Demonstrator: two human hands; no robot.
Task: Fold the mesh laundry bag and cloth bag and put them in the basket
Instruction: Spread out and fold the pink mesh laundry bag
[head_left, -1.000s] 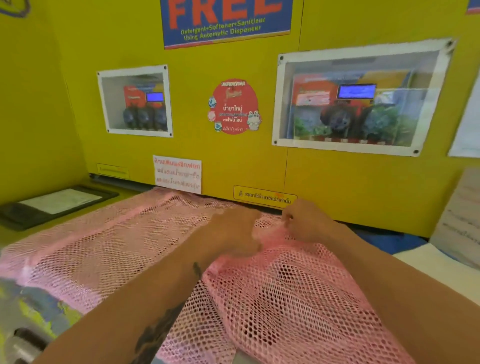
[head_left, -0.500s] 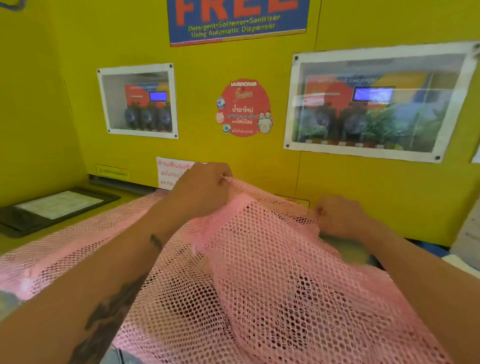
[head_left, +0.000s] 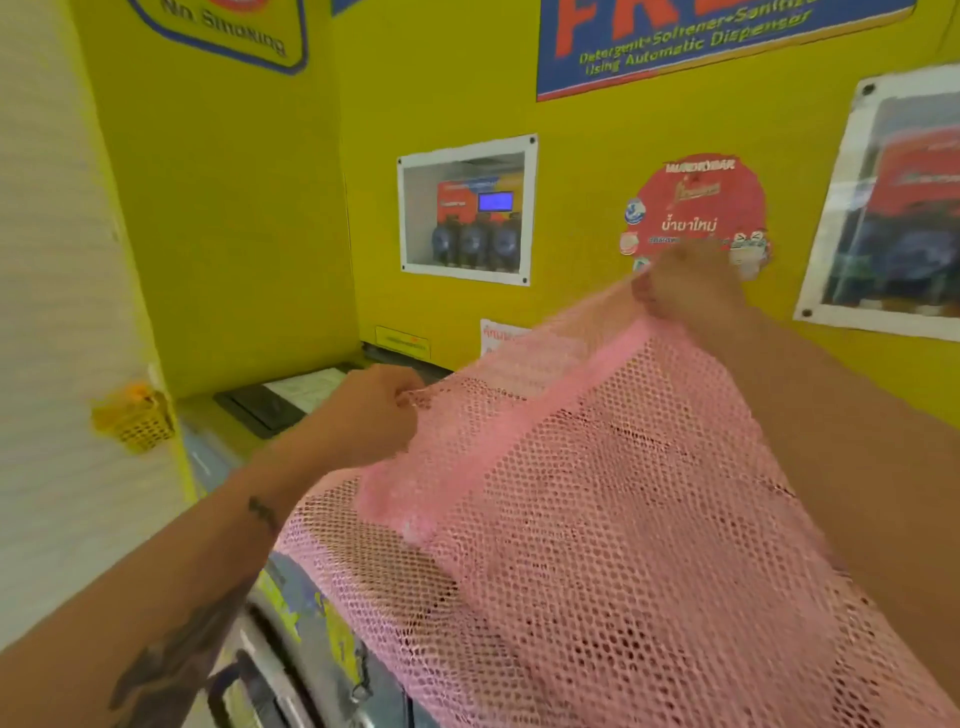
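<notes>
Presently we record the pink mesh laundry bag (head_left: 597, 519) lifted off the surface below and held in the air by its upper edge, stretched between both hands. The left hand (head_left: 371, 410) sits lower and to the left, its fingers (head_left: 410, 397) pinched together on one corner of the bag. The right hand (head_left: 685, 291) is raised higher, up against the yellow wall (head_left: 249, 208), and its fingers are likewise closed on the bag's solid pink hem (head_left: 582, 374); the exact grip there is blurred, so we can say only that the fabric appears gathered inside the fist. From the two hands the netting hangs down and toward the camera, covering the right forearm's lower side and most of the frame's lower right. Under the bag's left edge we see the rounded front of a washing machine (head_left: 291, 649), grey with yellow and blue markings. Behind the left hand a dark tray holding a white sheet (head_left: 280, 400) lies on the counter (head_left: 208, 452). On the wall we note a small framed window (head_left: 467, 210) showing bottles, a round red sticker (head_left: 696, 208), and a blue sign (head_left: 701, 41). A small yellow basket (head_left: 135, 421) hangs at the left wall.
</notes>
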